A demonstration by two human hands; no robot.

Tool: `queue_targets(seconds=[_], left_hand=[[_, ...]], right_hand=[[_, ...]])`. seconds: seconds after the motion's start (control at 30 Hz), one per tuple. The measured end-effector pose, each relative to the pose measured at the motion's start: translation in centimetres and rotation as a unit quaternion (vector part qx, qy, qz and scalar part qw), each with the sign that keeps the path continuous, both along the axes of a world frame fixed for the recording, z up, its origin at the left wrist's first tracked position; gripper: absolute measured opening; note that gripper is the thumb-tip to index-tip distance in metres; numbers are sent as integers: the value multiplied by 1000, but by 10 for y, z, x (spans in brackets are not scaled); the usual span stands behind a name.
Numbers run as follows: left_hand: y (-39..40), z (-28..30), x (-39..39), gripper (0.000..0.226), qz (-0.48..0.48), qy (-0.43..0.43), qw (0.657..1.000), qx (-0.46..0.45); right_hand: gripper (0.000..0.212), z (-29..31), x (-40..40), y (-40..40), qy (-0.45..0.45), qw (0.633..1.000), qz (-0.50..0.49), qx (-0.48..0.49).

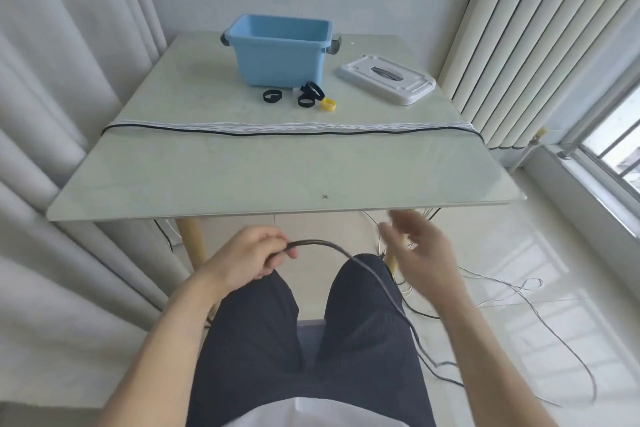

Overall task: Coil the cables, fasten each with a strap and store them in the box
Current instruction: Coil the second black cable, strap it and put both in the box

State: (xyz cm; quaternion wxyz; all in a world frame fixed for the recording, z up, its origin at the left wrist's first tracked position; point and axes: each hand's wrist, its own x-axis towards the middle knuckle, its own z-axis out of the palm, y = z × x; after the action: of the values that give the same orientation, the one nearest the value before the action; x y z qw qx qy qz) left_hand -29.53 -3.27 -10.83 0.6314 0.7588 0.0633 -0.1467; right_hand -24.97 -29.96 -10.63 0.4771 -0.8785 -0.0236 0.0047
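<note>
Grey cable (349, 255) arcs through the lower middle of the frame, pinched near one end in the left hand (247, 258), whose fingers curl round it just below the table (277, 177) edge; from there it drapes over the person's right knee and trails to the floor at lower right, where more thin cables (512, 291) lie in loose tangles. The right hand (420, 250) is blurred, right of centre, fingers spread and holding nothing, close to the cable but apart from it. Across the middle of the table a bundle of white cables and one black cable (294, 129) lies stretched from edge to edge, its ends hanging off both sides. Beyond it, upper centre, stands the blue box (280, 59), open and seemingly empty, with its white lid (386, 80) lying to the right. In front of the box sit several black straps (272, 96) and a yellow one (328, 104). Such cable looks light, limp and springy, likely to uncoil if released, so I judge the best hold is where the loops cross, pinched firmly while a strap goes round.
</note>
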Motion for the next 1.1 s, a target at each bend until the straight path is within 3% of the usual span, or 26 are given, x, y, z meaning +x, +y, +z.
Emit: queue_targets(seconds=[0.13, 0.23, 0.27, 0.4, 0.5, 0.57, 0.67, 0.77, 0.9, 1.0, 1.1], left_hand=[[-18, 10, -3, 29, -39, -68, 995, 63], [-15, 13, -6, 29, -56, -82, 993, 70], [-13, 13, -7, 27, -66, -75, 992, 82], [3, -8, -7, 34, -49, -13, 983, 174], [22, -26, -10, 44, -4, 20, 972, 235], [31, -36, -13, 49, 12, 24, 966, 258], [28, -37, -15, 47, 20, 23, 982, 189], [10, -23, -14, 45, 41, 22, 999, 26], [-10, -6, -12, 35, -37, 29, 995, -90], [-21, 3, -11, 33, -66, -3, 989, -135], [-21, 9, -12, 36, -30, -30, 978, -206]], right_hand=[[41, -1, -31, 50, -18, 980, 196, -6], [12, -4, -26, 55, -23, 979, 205, 2], [3, -4, -20, 50, -30, 984, 177, 16], [16, 8, 8, 14, -77, 988, -33, 130], [19, 21, 28, -26, -95, 941, -217, 240], [14, 24, 38, -53, -87, 924, -282, 245], [24, 10, 41, -74, -19, 955, -273, 116], [34, -2, 31, -61, -24, 978, -209, -1], [36, -6, 6, -8, 24, 999, 20, 25], [49, -10, -11, 26, -29, 987, 158, -25], [21, -12, -17, 44, -54, 982, 179, -35]])
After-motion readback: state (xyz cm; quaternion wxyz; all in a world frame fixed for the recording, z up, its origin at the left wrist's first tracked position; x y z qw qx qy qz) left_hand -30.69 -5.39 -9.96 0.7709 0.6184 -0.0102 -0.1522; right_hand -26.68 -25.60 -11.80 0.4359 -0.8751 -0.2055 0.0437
